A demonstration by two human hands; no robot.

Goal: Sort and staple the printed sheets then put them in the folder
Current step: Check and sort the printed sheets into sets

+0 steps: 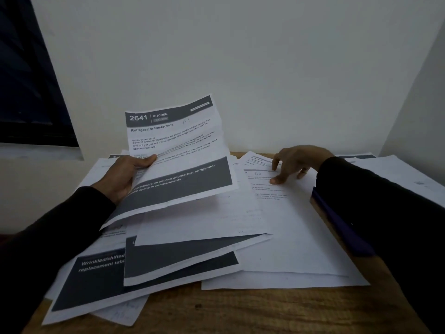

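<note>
Head view
Left hand [125, 175]: grips a few printed sheets by their left edge, thumb on top, and holds them tilted up above the pile; exact number in the grip cannot be told.
Held sheet [177, 150]: front page reads "2641 KITCHEN, Refrigerator Restocking", with a dark band across its lower part.
Right hand [292, 163]: fingers spread and nearly straight, fingertips pressing on a sheet at the far right of the desk; it grips nothing.
Sheet under right hand [284, 206]: mostly white with small text, lying flat on other white sheets.
Loose pile [154, 261]: many overlapping sheets spread over the desk, at least three showing dark bands; one reads "Wrinkled/shifted"; total count cannot be told.
Folder [337, 222]: one dark blue edge shows at the right, partly under the right sleeve and beside the white sheets.
Desk [240, 312]: wooden, bare strip along the near edge.
Sleeves: both dark; the right sleeve [385, 213] hides the desk's right side.
Surroundings: pale wall [240, 56] behind the desk; dark window [29, 92] at upper left.
</note>
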